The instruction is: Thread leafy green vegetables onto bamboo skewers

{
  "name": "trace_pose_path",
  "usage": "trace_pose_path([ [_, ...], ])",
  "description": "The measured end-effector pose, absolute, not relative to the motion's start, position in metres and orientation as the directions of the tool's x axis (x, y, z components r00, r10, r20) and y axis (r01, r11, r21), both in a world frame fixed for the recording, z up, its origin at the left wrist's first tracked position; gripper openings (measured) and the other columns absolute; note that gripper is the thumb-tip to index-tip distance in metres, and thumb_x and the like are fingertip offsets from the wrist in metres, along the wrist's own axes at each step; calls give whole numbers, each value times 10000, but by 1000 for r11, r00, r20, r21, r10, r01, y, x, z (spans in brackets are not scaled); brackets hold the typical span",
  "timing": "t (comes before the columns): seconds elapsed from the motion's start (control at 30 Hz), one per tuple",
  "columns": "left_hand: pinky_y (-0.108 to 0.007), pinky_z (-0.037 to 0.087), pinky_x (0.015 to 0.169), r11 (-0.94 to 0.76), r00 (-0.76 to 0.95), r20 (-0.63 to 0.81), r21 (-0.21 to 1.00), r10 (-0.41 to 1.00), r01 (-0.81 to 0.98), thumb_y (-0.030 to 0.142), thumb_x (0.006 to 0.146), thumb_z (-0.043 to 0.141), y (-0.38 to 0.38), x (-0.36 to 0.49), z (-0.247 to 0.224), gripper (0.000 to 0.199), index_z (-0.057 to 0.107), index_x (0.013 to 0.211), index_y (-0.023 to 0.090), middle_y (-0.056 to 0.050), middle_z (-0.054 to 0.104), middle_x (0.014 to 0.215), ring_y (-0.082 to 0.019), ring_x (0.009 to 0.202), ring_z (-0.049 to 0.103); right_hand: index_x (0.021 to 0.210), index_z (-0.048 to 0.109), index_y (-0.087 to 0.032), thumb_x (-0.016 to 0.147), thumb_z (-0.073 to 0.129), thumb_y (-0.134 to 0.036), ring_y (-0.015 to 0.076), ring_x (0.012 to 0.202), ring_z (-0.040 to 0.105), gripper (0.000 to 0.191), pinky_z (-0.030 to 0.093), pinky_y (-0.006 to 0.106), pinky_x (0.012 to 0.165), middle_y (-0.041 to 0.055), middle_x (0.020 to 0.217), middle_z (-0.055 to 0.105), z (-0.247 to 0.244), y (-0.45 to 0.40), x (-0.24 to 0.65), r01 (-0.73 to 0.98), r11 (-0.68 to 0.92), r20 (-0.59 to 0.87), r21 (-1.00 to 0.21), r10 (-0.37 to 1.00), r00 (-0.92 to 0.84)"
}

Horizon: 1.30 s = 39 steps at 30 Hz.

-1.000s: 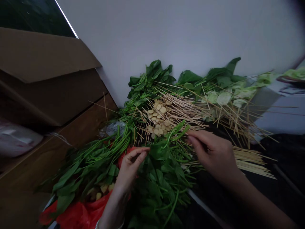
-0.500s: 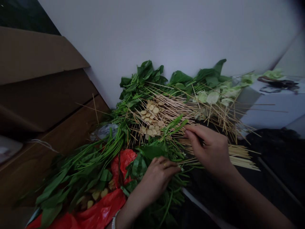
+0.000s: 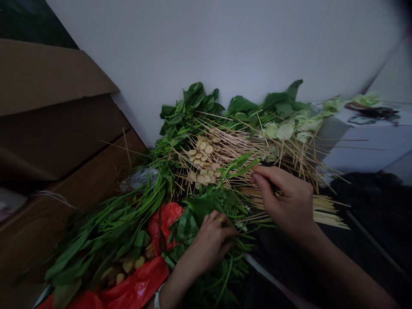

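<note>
My left hand [image 3: 210, 242] is curled around stems of leafy greens [image 3: 196, 219], close to a red plastic bag [image 3: 165, 221]. My right hand [image 3: 285, 199] pinches thin bamboo skewers [image 3: 257, 204] above a dark surface. Its fingertips are near a long green leaf [image 3: 243, 167]. Beyond both hands, a loose pile of skewers [image 3: 225, 146] lies across more greens [image 3: 193, 107], with round tan slices [image 3: 202, 156] heaped on it. A tied bundle of skewers [image 3: 325, 210] lies to the right of my right hand. Pale cabbage leaves [image 3: 285, 131] lie at the back right.
A white wall [image 3: 209, 47] rises behind the food. A cardboard box [image 3: 48, 77] and a wooden board [image 3: 64, 223] stand at the left. Yellow chunks [image 3: 128, 266] lie near the red bag. A white surface [image 3: 360, 146] is at the right.
My left hand has moved right from the red bag onto the greens and curled around the stems. My right hand has shifted slightly, and the view has turned a little.
</note>
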<state>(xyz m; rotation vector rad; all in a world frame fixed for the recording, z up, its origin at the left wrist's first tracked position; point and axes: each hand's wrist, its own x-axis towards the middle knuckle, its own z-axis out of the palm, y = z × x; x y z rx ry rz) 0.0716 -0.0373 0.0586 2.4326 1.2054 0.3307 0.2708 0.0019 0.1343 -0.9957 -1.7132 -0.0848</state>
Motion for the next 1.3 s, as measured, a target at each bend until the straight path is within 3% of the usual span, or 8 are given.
trace_pose_path([
  [0.23, -432, 359, 906, -499, 558, 10, 460, 830, 734, 187, 839, 629, -44, 76, 56, 291, 668, 1107, 292, -52, 572, 1068, -261, 1060, 450, 1011, 678, -184, 919, 535, -127, 146, 735, 687, 179, 532, 267, 693, 33, 825, 730, 134, 1, 269, 612, 675, 823, -413, 564, -66],
  [0.37, -416, 358, 950, -425, 505, 59, 627, 861, 652, 163, 841, 632, -41, 72, 61, 231, 697, 1031, 279, -43, 589, 1088, -239, 1086, 473, 1006, 678, -179, 920, 540, -127, 144, 738, 685, 171, 533, 268, 705, 31, 823, 728, 134, 1, 269, 609, 675, 823, -416, 565, -63],
  [0.6, -386, 403, 983, -168, 221, 130, 972, 967, 164, 299, 789, 718, -32, 38, 83, 143, 768, 898, 220, -105, 609, 1186, -273, 1146, 542, 971, 689, -177, 912, 549, -133, 146, 714, 685, 158, 537, 269, 682, 35, 804, 731, 137, 1, 271, 622, 667, 830, -410, 556, -50],
  [0.83, -271, 504, 741, 27, -134, -83, 925, 987, -379, 315, 737, 712, -25, 22, 87, 150, 699, 820, 190, -44, 696, 927, -182, 832, 643, 963, 699, -194, 901, 570, -167, 152, 707, 693, 145, 551, 269, 684, 25, 806, 740, 139, 0, 274, 614, 654, 819, -443, 574, -20],
  [0.9, -269, 504, 735, -11, -189, -49, 953, 981, -302, 309, 785, 666, -24, 21, 83, 128, 664, 845, 196, -34, 700, 912, -167, 803, 643, 960, 696, -190, 897, 581, -156, 142, 708, 693, 135, 549, 252, 680, 20, 808, 739, 139, -1, 274, 595, 671, 812, -441, 581, -53],
  [1.0, -290, 491, 815, -160, -250, 182, 982, 951, 103, 308, 877, 583, -23, 17, 77, 134, 658, 922, 207, -47, 711, 972, -173, 885, 645, 956, 692, -178, 888, 592, -123, 131, 732, 695, 134, 546, 234, 704, 21, 831, 740, 139, -3, 273, 565, 702, 807, -433, 582, -104],
  [1.13, -358, 428, 973, -381, -118, 556, 694, 823, 612, 246, 859, 635, -23, 9, 74, 137, 707, 976, 246, -42, 716, 1035, -202, 1029, 625, 953, 689, -162, 872, 607, -89, 122, 770, 694, 136, 536, 220, 740, 26, 857, 740, 137, -3, 271, 542, 729, 815, -419, 565, -129],
  [1.3, -351, 444, 978, -440, -149, 589, 726, 794, 528, 228, 854, 657, -22, 5, 75, 106, 715, 941, 245, -57, 662, 1166, -205, 1112, 599, 993, 681, -152, 889, 595, -88, 112, 780, 687, 149, 521, 210, 737, 27, 866, 735, 133, -3, 270, 510, 747, 790, -426, 582, -192],
])
